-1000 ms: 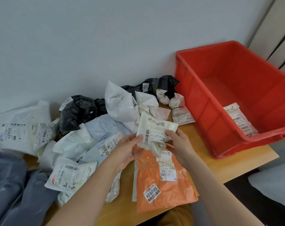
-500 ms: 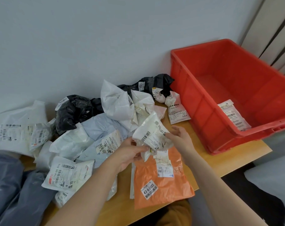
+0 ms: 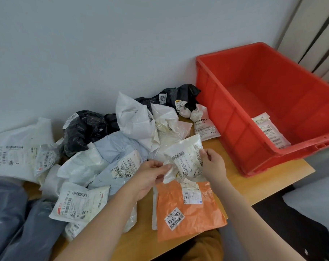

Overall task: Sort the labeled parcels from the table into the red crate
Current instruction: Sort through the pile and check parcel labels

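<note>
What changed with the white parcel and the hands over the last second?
Both hands, left and right, kept their pinch on the white parcel and turned it, so its label with the barcode now sits tilted, upper edge toward the crate. It stays above the orange parcel. Nothing was let go. The pile and the one parcel in the crate lie as before.

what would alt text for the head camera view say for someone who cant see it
Both hands, left hand and right hand, hold a small white labeled parcel above an orange parcel on a wooden table. A pile of white, black and pale blue parcels lies to the left; a red crate at right holds one white parcel.
</note>
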Motion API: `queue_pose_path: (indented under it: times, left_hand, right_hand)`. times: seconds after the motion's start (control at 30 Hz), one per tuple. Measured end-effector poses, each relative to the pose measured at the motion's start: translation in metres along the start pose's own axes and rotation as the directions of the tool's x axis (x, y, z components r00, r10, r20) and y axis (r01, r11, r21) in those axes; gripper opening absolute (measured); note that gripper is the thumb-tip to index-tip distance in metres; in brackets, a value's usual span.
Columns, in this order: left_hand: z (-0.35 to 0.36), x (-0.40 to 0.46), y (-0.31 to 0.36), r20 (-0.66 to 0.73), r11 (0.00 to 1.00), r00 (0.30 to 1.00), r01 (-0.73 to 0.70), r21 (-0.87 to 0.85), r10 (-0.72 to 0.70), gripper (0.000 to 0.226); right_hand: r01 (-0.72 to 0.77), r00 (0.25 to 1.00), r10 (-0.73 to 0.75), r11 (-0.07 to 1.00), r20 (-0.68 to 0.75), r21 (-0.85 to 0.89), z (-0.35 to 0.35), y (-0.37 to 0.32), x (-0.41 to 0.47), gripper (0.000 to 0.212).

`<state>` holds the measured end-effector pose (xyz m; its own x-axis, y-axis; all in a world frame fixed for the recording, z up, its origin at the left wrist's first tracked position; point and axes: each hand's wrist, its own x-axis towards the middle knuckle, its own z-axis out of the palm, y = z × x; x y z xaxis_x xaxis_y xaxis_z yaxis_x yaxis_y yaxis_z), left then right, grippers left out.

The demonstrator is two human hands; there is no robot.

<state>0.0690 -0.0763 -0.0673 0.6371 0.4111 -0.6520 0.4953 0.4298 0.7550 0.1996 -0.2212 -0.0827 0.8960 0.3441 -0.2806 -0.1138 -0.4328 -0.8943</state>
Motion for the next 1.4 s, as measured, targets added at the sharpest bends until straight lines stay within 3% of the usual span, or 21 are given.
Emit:
queue_pose_path:
  times: [0.13, 0.27, 0.33, 0.5, 0.63, 0.97, 1.23, 1.4]
  left_hand:
    - [-0.002, 0.000, 0.000, -0.032, 0.998, 0.999, -0.037, 0.053, 0.039, 0.030]
    - [-0.005, 0.000, -0.002, -0.077, 0.970, 0.989, -0.111, 0.218, 0.130, 0.028]
    - [-0.006, -0.001, 0.000, -0.075, 0.972, 0.989, -0.109, 0.210, 0.128, 0.031]
    - [-0.006, -0.003, 0.001, -0.052, 1.000, 0.999, -0.010, -0.008, 0.010, 0.024]
    - [-0.005, -0.003, -0.002, -0.110, 0.998, 0.994, 0.003, 0.066, 0.004, 0.007]
    - [0.002, -0.008, 0.003, -0.119, 1.000, 0.993, -0.003, 0.024, 0.006, 0.015]
    - [0.008, -0.005, 0.002, -0.202, 0.972, 0.970, -0.089, 0.219, 0.134, 0.016]
    - [0.005, -0.001, 0.007, -0.240, 0.967, 0.955, -0.123, 0.222, 0.176, 0.015]
  right_hand:
    - [-0.054, 0.998, 0.054, 0.998, -0.016, 0.042, 0.004, 0.001, -0.003, 0.033]
    - [-0.098, 0.993, 0.083, 0.975, 0.079, 0.202, 0.006, -0.009, -0.009, 0.036]
    - [-0.073, 0.993, 0.052, 0.974, 0.105, 0.214, 0.007, -0.011, -0.008, 0.037]
    - [0.051, 0.997, -0.055, 0.996, 0.054, 0.073, 0.008, -0.011, -0.007, 0.037]
    - [0.080, 0.994, -0.081, 0.997, 0.074, 0.017, 0.008, -0.008, -0.007, 0.038]
    - [0.096, 0.995, -0.096, 0.995, 0.000, 0.011, 0.001, -0.004, -0.004, 0.039]
    - [0.028, 0.997, -0.030, 0.999, -0.066, -0.022, -0.007, 0.005, -0.001, 0.042]
    - [-0.051, 0.994, 0.047, 0.998, -0.100, -0.039, -0.018, 0.012, 0.003, 0.043]
